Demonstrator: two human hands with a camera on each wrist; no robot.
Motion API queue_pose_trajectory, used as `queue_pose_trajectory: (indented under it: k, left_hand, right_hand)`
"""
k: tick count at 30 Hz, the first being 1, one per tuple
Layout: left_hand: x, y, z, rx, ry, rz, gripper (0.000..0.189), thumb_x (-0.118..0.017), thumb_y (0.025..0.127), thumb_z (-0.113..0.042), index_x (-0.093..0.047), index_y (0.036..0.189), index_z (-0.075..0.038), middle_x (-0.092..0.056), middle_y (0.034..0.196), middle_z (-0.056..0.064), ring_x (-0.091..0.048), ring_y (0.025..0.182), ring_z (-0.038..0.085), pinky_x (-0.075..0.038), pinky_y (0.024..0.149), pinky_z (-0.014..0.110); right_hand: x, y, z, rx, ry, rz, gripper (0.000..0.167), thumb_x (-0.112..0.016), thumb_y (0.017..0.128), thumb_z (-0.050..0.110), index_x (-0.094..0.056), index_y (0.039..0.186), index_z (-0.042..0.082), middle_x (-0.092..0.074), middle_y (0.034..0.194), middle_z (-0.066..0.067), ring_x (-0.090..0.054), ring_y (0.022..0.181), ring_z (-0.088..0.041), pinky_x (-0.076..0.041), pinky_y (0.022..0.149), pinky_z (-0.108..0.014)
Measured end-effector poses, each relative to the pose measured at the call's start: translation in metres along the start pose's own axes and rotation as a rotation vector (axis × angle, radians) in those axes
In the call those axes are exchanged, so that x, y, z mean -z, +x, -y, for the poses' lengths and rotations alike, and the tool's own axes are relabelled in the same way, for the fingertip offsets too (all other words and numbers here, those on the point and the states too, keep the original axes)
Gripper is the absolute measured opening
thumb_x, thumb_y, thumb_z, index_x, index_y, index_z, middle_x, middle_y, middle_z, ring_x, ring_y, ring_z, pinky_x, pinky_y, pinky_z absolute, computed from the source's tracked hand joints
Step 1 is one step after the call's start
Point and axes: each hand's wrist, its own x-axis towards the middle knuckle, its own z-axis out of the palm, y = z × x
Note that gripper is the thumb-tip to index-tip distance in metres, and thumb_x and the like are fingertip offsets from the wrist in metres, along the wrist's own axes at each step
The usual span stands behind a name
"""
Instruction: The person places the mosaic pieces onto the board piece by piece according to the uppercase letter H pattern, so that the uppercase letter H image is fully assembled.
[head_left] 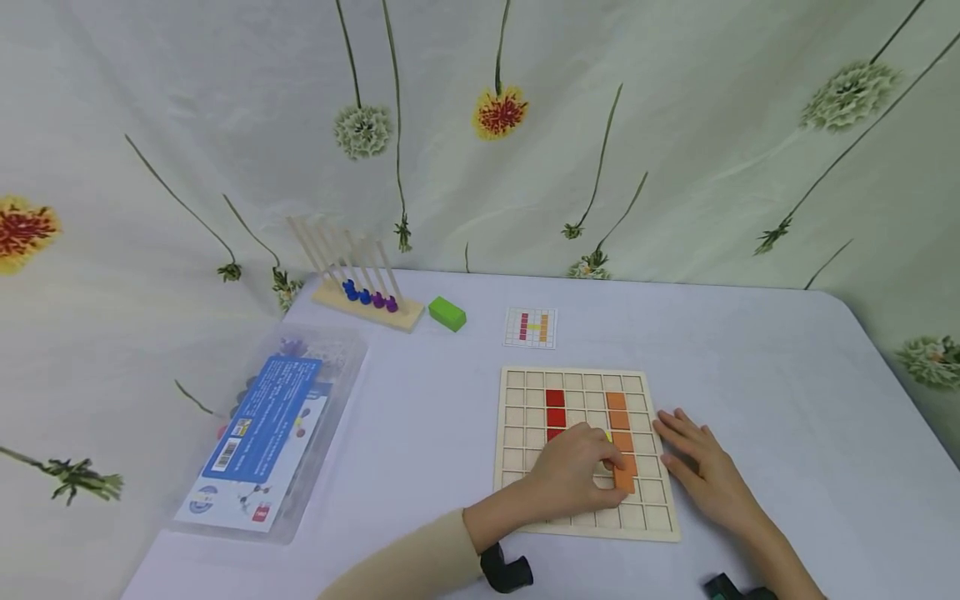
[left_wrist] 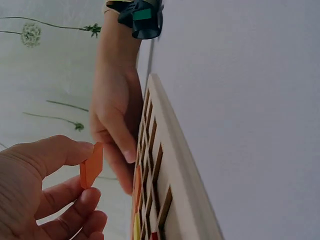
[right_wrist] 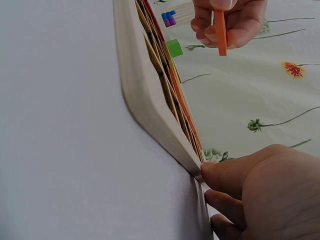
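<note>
My left hand [head_left: 573, 473] pinches a thin orange square tile [left_wrist: 92, 165] between thumb and fingertips, raised over the wooden grid board [head_left: 517, 521]. On the board, a column of orange tiles [head_left: 618, 419] stands on the right side and red tiles [head_left: 555, 398] stand farther left. A bit of a yellow tile [head_left: 608, 435] shows between them; my left hand covers the squares around it. My right hand [head_left: 708, 475] lies at the board's right edge, its thumb [right_wrist: 227, 175] touching the rim and its fingers loosely extended.
Behind the board lies a small card [head_left: 530, 327] printed with a red, yellow and orange grid pattern. A green block [head_left: 447, 314] sits beside a peg stand [head_left: 367, 310] carrying blue and purple beads. At left is a clear plastic case [head_left: 285, 433] with a blue-and-white label.
</note>
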Motion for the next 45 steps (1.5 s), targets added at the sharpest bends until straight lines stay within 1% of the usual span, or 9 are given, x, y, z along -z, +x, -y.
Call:
queue_pose_trajectory:
  k: [6, 10, 25, 28, 30, 35, 39, 42, 45]
  left_hand:
    - [-0.016, 0.005, -0.003, 0.007, 0.039, 0.030, 0.021, -0.080, 0.078, -0.035, -0.076, 0.092, -0.021, -0.068, 0.086, -0.015, -0.047, 0.075, -0.001, -0.032, 0.062, 0.008]
    - [-0.023, 0.007, -0.003, -0.004, 0.061, 0.046, 0.020, -0.081, 0.077, -0.036, -0.077, 0.090, -0.021, -0.065, 0.081, -0.016, -0.043, 0.071, -0.003, -0.030, 0.059, 0.008]
    - [-0.029, 0.010, -0.005, 0.012, 0.116, 0.046, 0.019, -0.082, 0.075, -0.035, -0.078, 0.088, -0.022, -0.063, 0.078, -0.014, -0.044, 0.071, -0.001, -0.029, 0.056, 0.010]
    - [-0.030, 0.011, -0.005, 0.020, 0.130, 0.050, 0.021, -0.083, 0.074, -0.036, -0.078, 0.089, -0.023, -0.062, 0.079, -0.014, -0.045, 0.073, 0.000, -0.029, 0.056, 0.010]
    - [-0.029, 0.010, -0.006, 0.026, 0.135, 0.054, 0.022, -0.083, 0.074, -0.037, -0.077, 0.090, -0.023, -0.062, 0.080, -0.014, -0.045, 0.073, 0.000, -0.029, 0.056, 0.010]
    - [-0.019, 0.006, -0.005, 0.035, 0.162, 0.017, 0.031, -0.079, 0.078, -0.044, -0.077, 0.099, -0.021, -0.066, 0.091, -0.010, -0.050, 0.080, 0.003, -0.031, 0.059, 0.010]
    - [0.001, -0.005, 0.005, 0.087, 0.151, -0.086, 0.036, -0.075, 0.081, -0.044, -0.075, 0.105, -0.016, -0.064, 0.097, -0.004, -0.053, 0.086, 0.008, -0.038, 0.065, 0.013]
    - [0.021, -0.019, 0.019, 0.189, 0.129, -0.178, 0.039, -0.074, 0.083, -0.040, -0.072, 0.110, -0.012, -0.063, 0.103, 0.000, -0.053, 0.094, 0.012, -0.045, 0.072, 0.020]
    - [0.042, -0.040, 0.041, 0.315, 0.150, -0.264, 0.047, -0.074, 0.084, -0.036, -0.067, 0.120, -0.006, -0.061, 0.115, 0.008, -0.055, 0.105, 0.021, -0.049, 0.084, 0.033]
  right_hand:
    - [0.001, -0.001, 0.000, 0.001, 0.003, 0.001, 0.045, -0.064, 0.092, 0.007, -0.056, 0.135, -0.002, -0.047, 0.144, -0.025, -0.025, 0.148, -0.031, -0.010, 0.114, -0.066]
    - [0.000, -0.001, 0.001, 0.003, 0.004, -0.003, 0.044, -0.064, 0.091, 0.006, -0.056, 0.134, -0.002, -0.047, 0.144, -0.025, -0.027, 0.145, -0.038, -0.011, 0.113, -0.068]
    - [0.000, -0.001, -0.001, -0.002, 0.002, 0.004, 0.045, -0.064, 0.092, 0.007, -0.056, 0.135, -0.001, -0.047, 0.145, -0.025, -0.021, 0.150, -0.018, -0.010, 0.113, -0.068]
    - [0.000, -0.001, 0.000, 0.002, 0.005, -0.004, 0.044, -0.064, 0.091, 0.007, -0.057, 0.134, 0.000, -0.047, 0.144, -0.024, -0.023, 0.149, -0.022, -0.011, 0.113, -0.068]
    - [0.000, -0.001, 0.000, 0.002, 0.006, -0.005, 0.044, -0.064, 0.091, 0.007, -0.057, 0.134, 0.000, -0.048, 0.144, -0.025, -0.021, 0.150, -0.013, -0.011, 0.113, -0.068]
    - [0.000, 0.000, 0.001, 0.000, 0.009, -0.001, 0.045, -0.064, 0.092, 0.007, -0.056, 0.135, -0.001, -0.047, 0.144, -0.025, -0.023, 0.149, -0.023, -0.011, 0.112, -0.068]
    - [0.000, 0.000, 0.002, -0.010, -0.004, 0.010, 0.045, -0.064, 0.092, 0.008, -0.055, 0.135, -0.002, -0.046, 0.145, -0.026, -0.023, 0.149, -0.027, -0.009, 0.114, -0.066]
    - [0.001, 0.001, 0.004, -0.021, -0.016, 0.027, 0.046, -0.064, 0.092, 0.011, -0.054, 0.135, -0.003, -0.046, 0.145, -0.026, -0.023, 0.149, -0.028, -0.010, 0.114, -0.066]
    - [0.006, 0.002, 0.008, -0.050, -0.044, 0.055, 0.048, -0.063, 0.094, 0.017, -0.053, 0.137, -0.003, -0.044, 0.147, -0.025, -0.028, 0.144, -0.040, -0.017, 0.111, -0.067]
